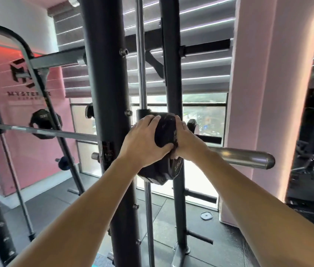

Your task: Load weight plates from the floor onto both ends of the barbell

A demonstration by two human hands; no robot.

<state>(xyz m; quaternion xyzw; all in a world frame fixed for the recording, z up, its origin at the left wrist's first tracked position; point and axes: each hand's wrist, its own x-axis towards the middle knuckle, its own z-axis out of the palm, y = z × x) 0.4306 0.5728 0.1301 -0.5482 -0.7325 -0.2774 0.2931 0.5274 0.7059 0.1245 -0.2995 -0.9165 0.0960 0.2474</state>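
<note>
On the barbell sleeve (243,158), both hands' grip, left hand (144,139) and right hand (186,138), holds the plate (164,132); bare sleeve beyond.

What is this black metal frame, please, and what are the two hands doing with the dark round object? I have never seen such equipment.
The single picture comes from a camera worn on the person's head, looking forward and down along both arms. The black frame is a gym rack that carries a barbell, a long steel bar for lifting. The left hand and right hand hold a dark weight plate from both sides on the bar's near end. Another plate sits at the far end. On the floor lies a small round disc.
</note>
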